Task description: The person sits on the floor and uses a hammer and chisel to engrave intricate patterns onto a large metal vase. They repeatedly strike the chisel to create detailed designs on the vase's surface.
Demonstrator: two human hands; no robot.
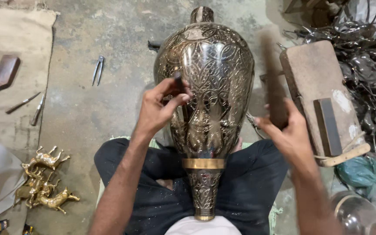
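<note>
- Brass, dark and engraved all over, makes up the large vase [205,100] that lies across the person's lap on the concrete floor [88,113], its narrow banded foot toward the body and its neck pointing away
- Left hand [159,109] is closed around a short dark punch [180,85], pinching it between thumb and fingers with the tip set against the vase's left flank
- Right hand [286,130] grips a long dark wooden mallet [271,78] — blurred, raised upright just beside the vase's right side, apart from it
- At the floor's right edge sits a worn wooden block [318,91]
- Small brass animal figures [44,182] are heaped near the lower left — a pair of dividers [97,68] lies further up the floor, well apart from the vase
</note>
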